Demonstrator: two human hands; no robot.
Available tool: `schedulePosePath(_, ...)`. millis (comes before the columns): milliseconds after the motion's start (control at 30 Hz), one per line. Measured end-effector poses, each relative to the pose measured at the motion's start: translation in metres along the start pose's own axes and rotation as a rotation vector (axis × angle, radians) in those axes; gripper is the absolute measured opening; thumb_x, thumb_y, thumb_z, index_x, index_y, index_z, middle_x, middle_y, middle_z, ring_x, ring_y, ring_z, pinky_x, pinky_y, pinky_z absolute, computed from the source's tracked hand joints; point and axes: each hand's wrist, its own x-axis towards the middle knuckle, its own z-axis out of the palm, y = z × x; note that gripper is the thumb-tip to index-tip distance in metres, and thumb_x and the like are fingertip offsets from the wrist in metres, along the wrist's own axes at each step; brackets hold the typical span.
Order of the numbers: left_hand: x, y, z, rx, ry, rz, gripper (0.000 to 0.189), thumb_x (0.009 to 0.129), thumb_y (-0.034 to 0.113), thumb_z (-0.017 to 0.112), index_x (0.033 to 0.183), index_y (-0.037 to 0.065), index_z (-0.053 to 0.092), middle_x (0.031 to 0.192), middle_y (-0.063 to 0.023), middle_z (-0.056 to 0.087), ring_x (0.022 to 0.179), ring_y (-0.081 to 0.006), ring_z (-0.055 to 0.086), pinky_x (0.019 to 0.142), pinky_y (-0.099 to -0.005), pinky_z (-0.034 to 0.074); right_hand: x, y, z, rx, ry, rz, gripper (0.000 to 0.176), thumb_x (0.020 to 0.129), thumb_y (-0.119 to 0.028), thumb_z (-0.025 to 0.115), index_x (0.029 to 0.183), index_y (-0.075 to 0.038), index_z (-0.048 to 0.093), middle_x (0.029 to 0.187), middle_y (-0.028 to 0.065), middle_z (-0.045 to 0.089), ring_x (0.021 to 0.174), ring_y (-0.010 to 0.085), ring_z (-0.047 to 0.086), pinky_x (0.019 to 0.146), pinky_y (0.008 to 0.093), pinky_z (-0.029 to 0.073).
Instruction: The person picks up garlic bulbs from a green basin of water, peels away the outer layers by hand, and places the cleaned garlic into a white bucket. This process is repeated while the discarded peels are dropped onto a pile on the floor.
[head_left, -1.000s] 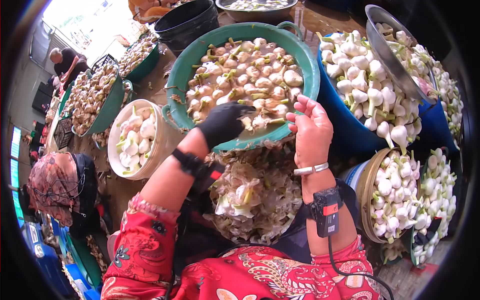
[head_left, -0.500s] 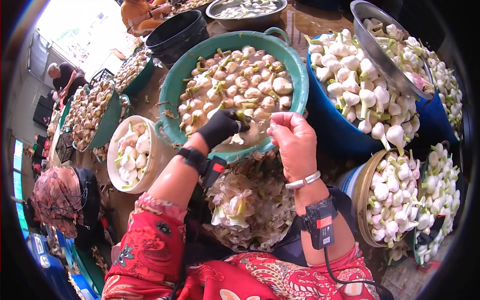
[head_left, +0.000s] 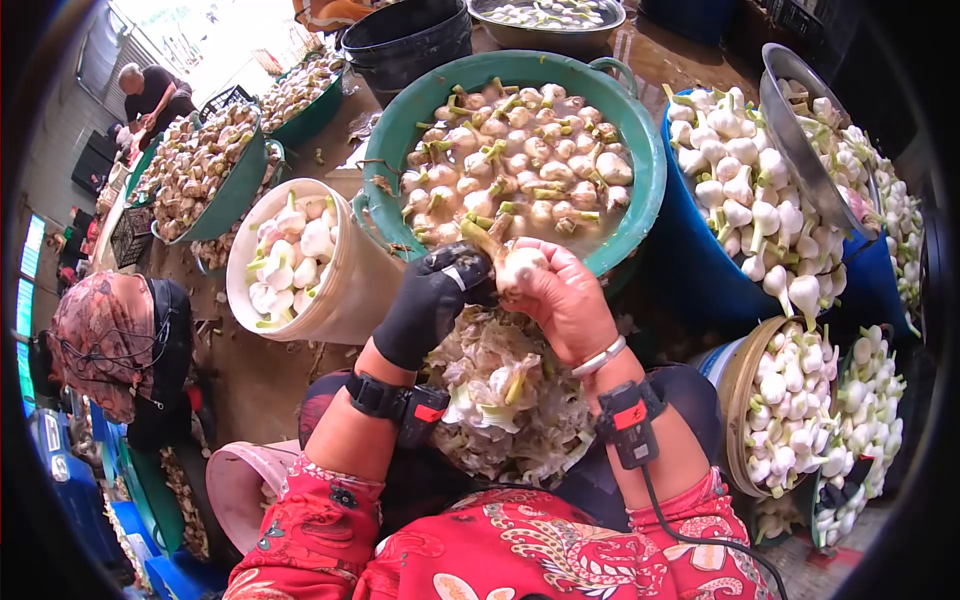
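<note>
There are the wearer's two hands (head_left: pixel 425 305) (head_left: pixel 572 305), one held garlic bulb (head_left: pixel 520 270), two wrist devices (head_left: pixel 420 416) (head_left: pixel 631 434), one bracelet (head_left: pixel 600 358) and two metal bowls (head_left: pixel 555 40) (head_left: pixel 808 160).

Close head-worn view, forward-down over left hand (head_left: pixel 428 302) and right hand (head_left: pixel 567 308)

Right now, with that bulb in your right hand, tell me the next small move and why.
Probably start peeling the bulb with the left hand: the right hand grips it near the heap of skins, the left is by its stem, and it looks browner than the garlic in the white bucket.
</note>
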Motion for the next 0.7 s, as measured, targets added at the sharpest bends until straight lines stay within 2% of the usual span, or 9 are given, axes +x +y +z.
schedulePosePath(67,0.0,-0.002,-0.003,0.091,-0.059,0.03,0.018,0.092,0.017,0.053,0.087,0.002,0.062,0.08,-0.0034,0.061,0.071,-0.0129,0.06,0.065,-0.0283,0.05,0.002,-0.004,-0.002,0.127,-0.006,0.11,0.04,0.085,-0.009,0.064,0.121,-0.001,0.049,0.102,0.0049,0.06,0.086,0.013,0.06,0.074,0.0284,0.053)
schedulePosePath(100,0.001,-0.001,-0.001,0.089,-0.06,0.03,0.018,0.092,0.017,0.053,0.087,0.002,0.062,0.08,-0.0034,0.061,0.071,-0.0129,0.06,0.065,-0.0283,0.05,0.002,-0.003,-0.003,0.126,-0.004,0.11,0.04,0.085,-0.009,0.064,0.121,-0.001,0.049,0.102,0.0049,0.06,0.086,0.013,0.06,0.074,0.0284,0.053)
schedulePosePath(167,-0.001,0.009,0.01,-0.121,0.058,-0.055,0.018,0.091,0.019,0.054,0.085,0.002,0.059,0.077,-0.0033,0.058,0.071,-0.0135,0.057,0.067,-0.028,0.048,0.003,-0.001,-0.004,0.146,-0.031,0.071,0.043,0.088,-0.014,0.062,0.125,-0.001,0.045,0.104,0.0073,0.061,0.09,0.0166,0.062,0.077,0.0327,0.054)
schedulePosePath(300,0.003,0.007,0.008,-0.137,0.066,-0.049,0.016,0.091,0.016,0.054,0.088,0.002,0.06,0.078,-0.0028,0.058,0.071,-0.0131,0.057,0.066,-0.0265,0.048,0.006,0.001,-0.004,0.131,-0.031,0.074,0.046,0.087,-0.014,0.063,0.127,-0.002,0.044,0.105,0.0067,0.061,0.091,0.0165,0.062,0.078,0.0342,0.054)
schedulePosePath(367,0.011,-0.003,-0.005,0.516,-0.011,0.29,0.016,0.091,0.013,0.054,0.099,0.001,0.062,0.085,-0.0046,0.062,0.076,-0.0149,0.062,0.069,-0.028,0.052,0.005,0.003,-0.005,0.143,-0.05,0.103,0.046,0.089,-0.016,0.06,0.129,-0.002,0.043,0.106,0.0069,0.061,0.09,0.0168,0.062,0.079,0.0353,0.054)
schedulePosePath(500,0.005,-0.002,-0.002,0.387,-0.071,0.276,0.014,0.09,0.005,0.053,0.1,-0.001,0.061,0.082,-0.0049,0.061,0.076,-0.0143,0.061,0.067,-0.0287,0.051,0.003,0.004,-0.008,0.177,-0.002,0.104,0.041,0.092,-0.017,0.056,0.128,-0.002,0.045,0.107,0.0074,0.061,0.091,0.0173,0.063,0.078,0.0369,0.054)
schedulePosePath(567,0.007,-0.006,-0.004,0.559,-0.052,0.347,0.015,0.092,0.007,0.049,0.083,-0.001,0.059,0.077,-0.0032,0.056,0.068,-0.0117,0.054,0.06,-0.0268,0.046,0.003,0.002,-0.011,0.228,0.0,0.11,0.036,0.093,-0.016,0.052,0.126,-0.002,0.047,0.107,0.0076,0.062,0.092,0.0178,0.063,0.078,0.0385,0.054)
schedulePosePath(700,0.003,-0.001,-0.001,0.697,-0.094,0.489,0.015,0.092,0.006,0.049,0.084,-0.001,0.059,0.077,-0.003,0.055,0.067,-0.0123,0.054,0.061,-0.0266,0.046,0.002,0.001,-0.01,0.253,0.019,0.119,0.034,0.094,-0.015,0.051,0.125,-0.002,0.049,0.107,0.0074,0.062,0.091,0.0182,0.063,0.077,0.0384,0.054)
